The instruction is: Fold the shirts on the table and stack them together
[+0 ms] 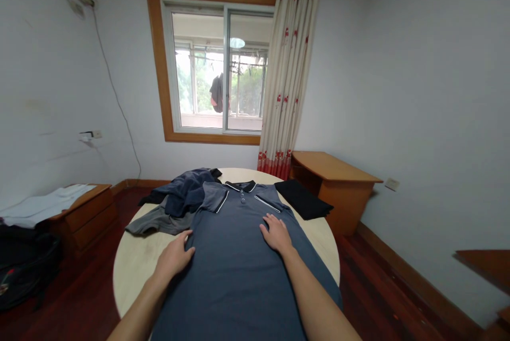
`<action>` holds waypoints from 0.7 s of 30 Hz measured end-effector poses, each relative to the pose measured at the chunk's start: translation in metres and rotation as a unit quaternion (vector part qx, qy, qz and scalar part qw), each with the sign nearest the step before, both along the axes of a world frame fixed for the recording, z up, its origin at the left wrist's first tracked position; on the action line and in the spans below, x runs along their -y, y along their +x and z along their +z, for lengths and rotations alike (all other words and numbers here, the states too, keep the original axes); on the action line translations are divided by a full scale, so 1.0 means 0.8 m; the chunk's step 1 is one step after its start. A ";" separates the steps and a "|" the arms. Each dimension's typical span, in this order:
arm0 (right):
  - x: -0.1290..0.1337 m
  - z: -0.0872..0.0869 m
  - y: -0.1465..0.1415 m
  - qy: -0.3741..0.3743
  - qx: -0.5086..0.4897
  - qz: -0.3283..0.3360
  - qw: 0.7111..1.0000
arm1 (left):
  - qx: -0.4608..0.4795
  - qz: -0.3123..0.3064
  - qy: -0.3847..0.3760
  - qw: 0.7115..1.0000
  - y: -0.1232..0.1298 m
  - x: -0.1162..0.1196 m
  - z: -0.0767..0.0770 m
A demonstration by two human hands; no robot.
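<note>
A dark blue-grey polo shirt (235,266) lies spread on a round pale table (133,266), its black, white-edged collar toward the window. At the shirt's left edge is my left hand (175,254), thumb and fingers apart, touching the fabric. My right hand (276,233) rests on the right part of the chest below the white-striped sleeve edge, fingers spread. Neither hand grips anything visible. The shirt's lower end runs out of view at the bottom.
Crumpled dark clothes (185,192) and a grey garment (159,221) lie at the table's back left. A folded black cloth (303,199) sits at the back right. Beyond are a wooden desk (334,165), a curtain (290,65) and a low cabinet (90,213).
</note>
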State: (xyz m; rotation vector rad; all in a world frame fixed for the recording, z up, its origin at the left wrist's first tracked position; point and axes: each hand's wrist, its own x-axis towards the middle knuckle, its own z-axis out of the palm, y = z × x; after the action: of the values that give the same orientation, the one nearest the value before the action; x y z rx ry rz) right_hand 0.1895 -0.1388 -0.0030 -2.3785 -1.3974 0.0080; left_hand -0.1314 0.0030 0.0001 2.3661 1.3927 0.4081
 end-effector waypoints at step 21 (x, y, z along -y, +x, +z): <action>-0.002 -0.006 0.006 0.028 -0.019 0.000 0.999 | 0.081 -0.235 -0.232 0.940 0.124 0.102 0.023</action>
State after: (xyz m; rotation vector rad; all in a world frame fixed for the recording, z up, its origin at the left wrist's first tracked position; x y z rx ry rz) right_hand 0.1942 -0.1374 -0.0076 -2.3205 -1.3611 0.0137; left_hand -0.0319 -0.0784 0.0186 2.1127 0.7100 0.1146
